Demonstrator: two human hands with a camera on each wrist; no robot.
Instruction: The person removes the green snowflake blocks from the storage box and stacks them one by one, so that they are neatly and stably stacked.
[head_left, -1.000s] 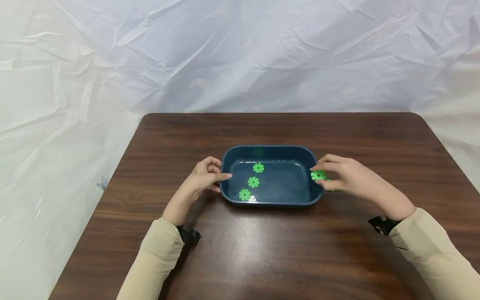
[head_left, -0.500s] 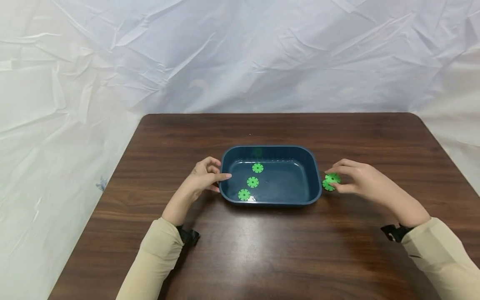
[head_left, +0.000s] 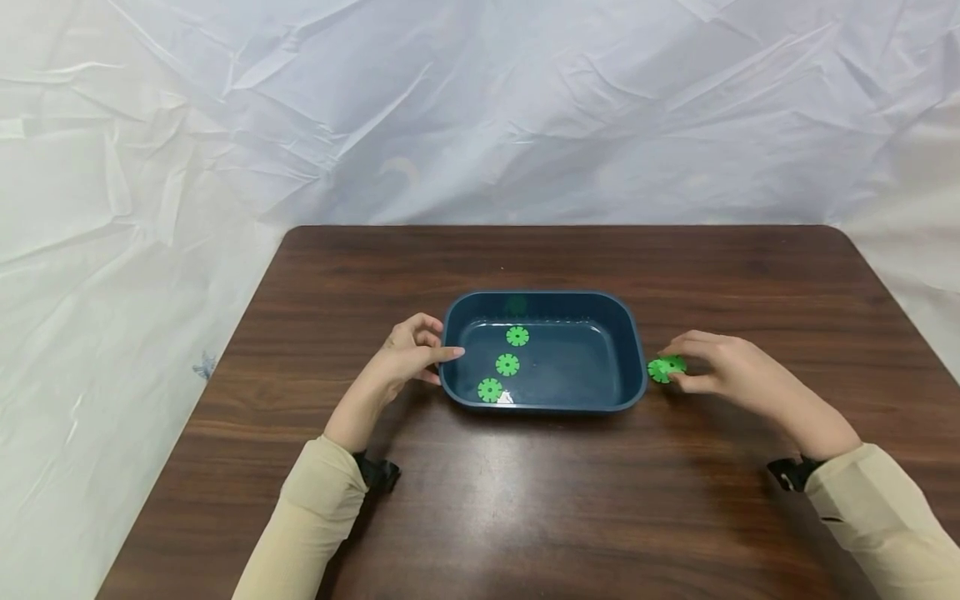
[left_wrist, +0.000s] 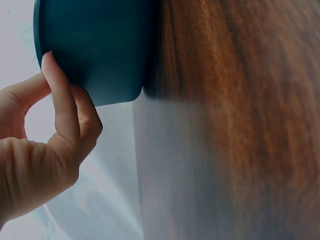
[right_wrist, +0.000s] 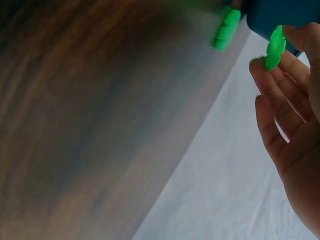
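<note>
A dark blue tray [head_left: 540, 294] sits mid-table with three green toothed discs inside: [head_left: 517, 336], [head_left: 507, 364], [head_left: 490, 389]. My left hand [head_left: 442, 354] grips the tray's left rim; the left wrist view shows its fingers [left_wrist: 57, 95] curled against the tray's outer wall [left_wrist: 100, 45]. Just right of the tray, my right hand [head_left: 677, 367] is low over the table and pinches a green disc [head_left: 670, 364] between thumb and fingertips. In the right wrist view this disc [right_wrist: 275, 46] is held on edge, and a second green disc [right_wrist: 227, 29] lies on the table beside the tray corner [right_wrist: 280, 12].
The brown wooden table [head_left: 525, 500] has rounded far corners and edges at left and right. A crumpled white sheet [head_left: 480, 108] hangs behind it and drapes down both sides. Both sleeves are beige, with black straps at the wrists.
My right hand has carried its green disc from the tray's right rim out and down to the table beside the tray. The left hand and tray have not moved.
</note>
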